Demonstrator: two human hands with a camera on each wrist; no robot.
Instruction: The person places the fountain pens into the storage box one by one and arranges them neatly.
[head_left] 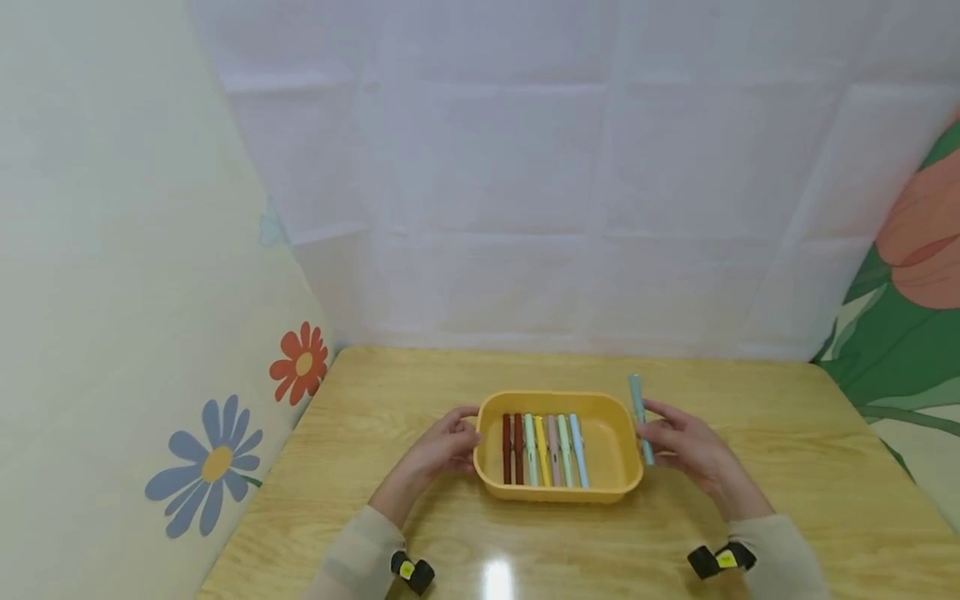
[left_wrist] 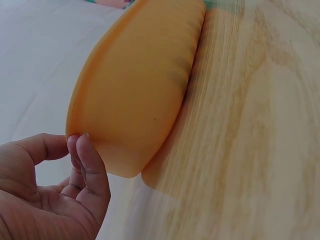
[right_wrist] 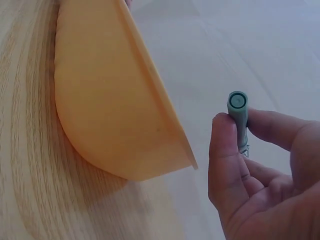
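A yellow plastic basket (head_left: 611,454) stands on the wooden table, its long side facing me. In it several pens lie side by side: two dark red pens (head_left: 518,450), two pale green, a yellow pen (head_left: 542,450), a mauve one and a light blue pen (head_left: 579,450). My left hand (head_left: 446,442) pinches the basket's left rim between thumb and fingers, as the left wrist view shows. Just off the basket's right end, my right hand (head_left: 693,450) holds a grey-green pen (right_wrist: 239,112) by its middle between thumb and fingertips, one end facing the right wrist camera.
The wooden table (head_left: 397,375) extends around the basket on all sides. A white cloth (head_left: 517,208) hangs behind its back edge. Walls with painted flowers flank it, a blue flower (head_left: 217,464) on the left and a large tulip (head_left: 930,242) on the right.
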